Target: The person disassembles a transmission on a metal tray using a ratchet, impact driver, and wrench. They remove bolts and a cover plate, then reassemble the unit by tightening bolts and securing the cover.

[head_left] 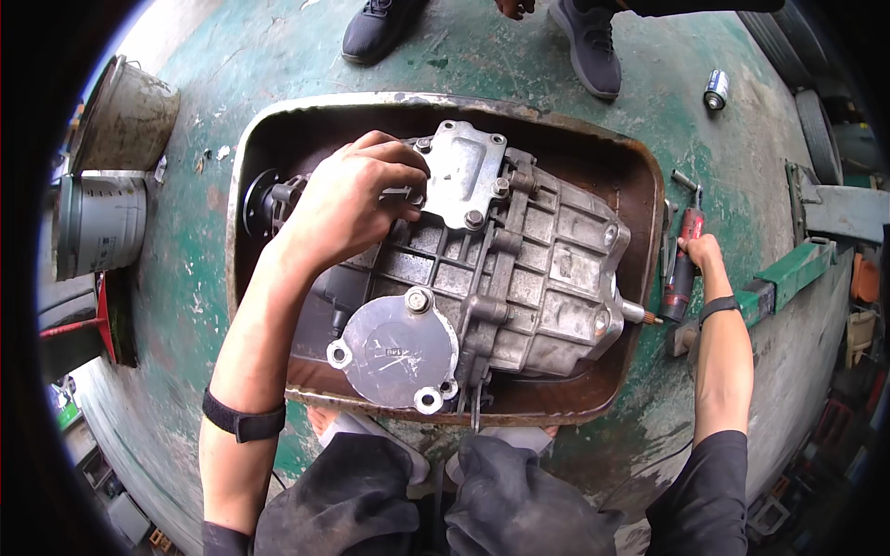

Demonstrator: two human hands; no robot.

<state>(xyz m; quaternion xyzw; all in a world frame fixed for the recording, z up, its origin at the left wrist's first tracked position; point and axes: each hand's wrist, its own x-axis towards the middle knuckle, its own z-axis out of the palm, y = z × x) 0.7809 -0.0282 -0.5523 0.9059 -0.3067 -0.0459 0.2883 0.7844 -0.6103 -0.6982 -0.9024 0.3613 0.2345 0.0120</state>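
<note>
Grey cast metal is making the gearbox [556, 269] look heavy and stiff; inside the brown pan [635, 213], it is offering ribs for lifting. At the cover plate's [464, 167] 9 o'clock, the left hand [357, 199] is resting, fingers narrow, any grip unclear. At the pan's 3 o'clock, the right hand's [703, 252] fingers are holding the lighter-looking power tool [679, 287] around its body.

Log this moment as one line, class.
left hand: at silver cover plate | right hand: on red-and-black power tool | gearbox: in brown tray
</note>
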